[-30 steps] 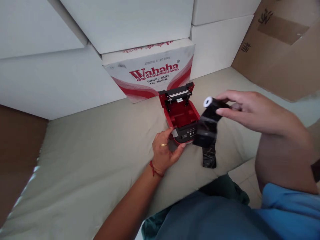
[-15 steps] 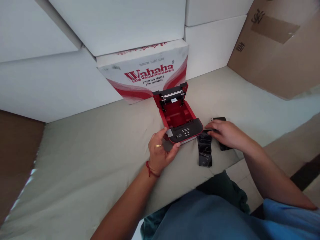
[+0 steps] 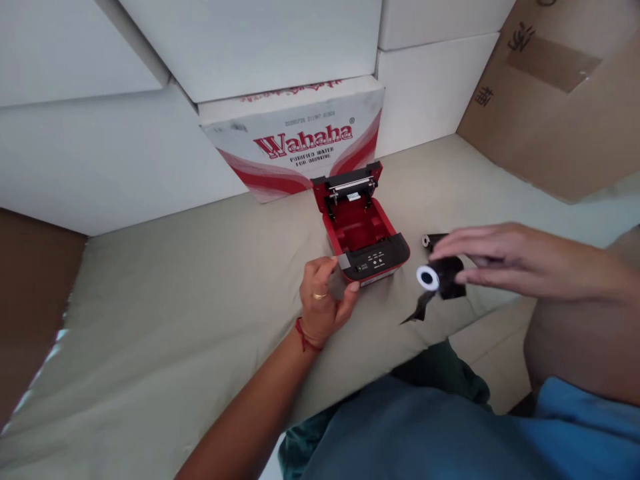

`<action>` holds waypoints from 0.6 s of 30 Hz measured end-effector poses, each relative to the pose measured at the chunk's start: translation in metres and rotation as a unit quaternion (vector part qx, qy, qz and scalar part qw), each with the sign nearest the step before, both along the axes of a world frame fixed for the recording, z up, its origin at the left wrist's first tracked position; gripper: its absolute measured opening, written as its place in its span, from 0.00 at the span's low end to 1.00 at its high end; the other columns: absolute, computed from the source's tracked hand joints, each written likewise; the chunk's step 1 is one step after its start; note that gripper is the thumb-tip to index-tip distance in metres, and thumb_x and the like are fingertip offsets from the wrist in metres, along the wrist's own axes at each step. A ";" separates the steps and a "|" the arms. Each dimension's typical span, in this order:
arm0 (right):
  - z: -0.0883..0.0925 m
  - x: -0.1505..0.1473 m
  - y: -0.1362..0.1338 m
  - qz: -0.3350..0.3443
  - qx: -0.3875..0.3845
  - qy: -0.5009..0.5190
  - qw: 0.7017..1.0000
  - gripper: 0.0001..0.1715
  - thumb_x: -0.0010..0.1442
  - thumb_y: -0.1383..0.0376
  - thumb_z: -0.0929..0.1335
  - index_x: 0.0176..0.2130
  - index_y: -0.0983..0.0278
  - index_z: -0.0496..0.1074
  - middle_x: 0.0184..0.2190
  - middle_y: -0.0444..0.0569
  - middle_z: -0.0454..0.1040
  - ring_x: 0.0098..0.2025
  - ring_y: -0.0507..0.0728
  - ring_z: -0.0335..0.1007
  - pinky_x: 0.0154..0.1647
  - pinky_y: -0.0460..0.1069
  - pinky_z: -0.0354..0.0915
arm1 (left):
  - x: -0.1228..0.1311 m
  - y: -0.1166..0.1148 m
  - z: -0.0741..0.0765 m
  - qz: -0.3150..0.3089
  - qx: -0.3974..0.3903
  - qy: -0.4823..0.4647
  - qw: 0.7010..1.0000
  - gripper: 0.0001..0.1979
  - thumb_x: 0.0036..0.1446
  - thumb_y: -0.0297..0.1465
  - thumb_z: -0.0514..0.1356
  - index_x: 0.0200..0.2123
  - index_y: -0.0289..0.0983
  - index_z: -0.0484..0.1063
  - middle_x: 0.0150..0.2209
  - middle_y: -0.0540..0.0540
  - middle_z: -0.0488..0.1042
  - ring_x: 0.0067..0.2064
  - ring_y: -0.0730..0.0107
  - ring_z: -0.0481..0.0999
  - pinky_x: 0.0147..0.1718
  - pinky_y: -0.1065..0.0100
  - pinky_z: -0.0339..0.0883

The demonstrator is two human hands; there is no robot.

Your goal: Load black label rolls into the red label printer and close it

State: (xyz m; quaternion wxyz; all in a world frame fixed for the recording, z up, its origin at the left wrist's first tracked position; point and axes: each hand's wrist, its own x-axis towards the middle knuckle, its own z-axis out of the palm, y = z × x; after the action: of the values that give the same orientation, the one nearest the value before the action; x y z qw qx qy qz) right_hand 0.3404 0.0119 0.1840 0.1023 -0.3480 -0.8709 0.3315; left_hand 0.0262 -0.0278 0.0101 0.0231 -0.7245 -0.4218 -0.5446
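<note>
A small red and black label printer (image 3: 377,261) stands on the cloth with its lid (image 3: 347,181) tilted back. Its red inner bay (image 3: 357,223) shows no roll. My left hand (image 3: 321,293) grips the printer's front left corner between thumb and fingers. To the right, my right hand (image 3: 493,260) holds a black paper roll (image 3: 447,277) raised above the cloth, its white ring-shaped end facing the printer. A loose black strip (image 3: 420,308) hangs from this roll. Behind it another black roll (image 3: 432,241) lies on the cloth, partly hidden by my fingers.
A Wahaha water carton (image 3: 305,143) stands just behind the printer. White boxes (image 3: 290,47) are stacked along the back. A large brown cardboard box (image 3: 555,100) is at the right. The cloth-covered surface (image 3: 200,300) ends at my lap.
My right hand has lifted the black paper roll off the cloth and moved right, so its white end now shows. My left hand has stayed on the printer's corner.
</note>
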 end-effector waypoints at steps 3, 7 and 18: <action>0.009 -0.030 0.025 -0.036 0.057 -0.011 0.998 0.20 0.70 0.58 0.71 0.60 0.51 0.82 0.50 0.46 0.85 0.42 0.58 0.82 0.41 0.53 0.74 | 0.000 -0.001 0.001 0.019 0.025 -0.007 0.999 0.25 0.72 0.39 0.60 0.68 0.41 0.65 0.51 0.39 0.74 0.52 0.56 0.77 0.51 0.54 0.75; -0.017 -0.081 0.054 -0.089 0.132 -0.084 0.984 0.22 0.67 0.67 0.70 0.59 0.60 0.81 0.54 0.52 0.84 0.51 0.62 0.81 0.53 0.54 0.71 | -0.002 -0.002 0.003 0.026 0.077 0.028 0.996 0.27 0.74 0.44 0.54 0.70 0.40 0.64 0.54 0.37 0.74 0.61 0.51 0.76 0.59 0.50 0.73; -0.049 -0.133 0.071 -0.123 0.167 -0.245 0.947 0.24 0.66 0.70 0.67 0.58 0.58 0.80 0.57 0.54 0.84 0.51 0.64 0.80 0.42 0.53 0.67 | 0.003 -0.004 0.003 -0.089 0.058 0.089 0.990 0.33 0.73 0.49 0.54 0.76 0.46 0.58 0.65 0.40 0.81 0.73 0.57 0.73 0.79 0.45 0.46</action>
State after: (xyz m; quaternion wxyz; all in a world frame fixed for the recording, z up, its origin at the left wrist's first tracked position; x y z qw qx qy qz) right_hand 0.2073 0.0828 0.1355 -0.0178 -0.5009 -0.8624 0.0709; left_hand 0.0288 -0.0313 0.0132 0.0539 -0.8021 -0.3200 -0.5012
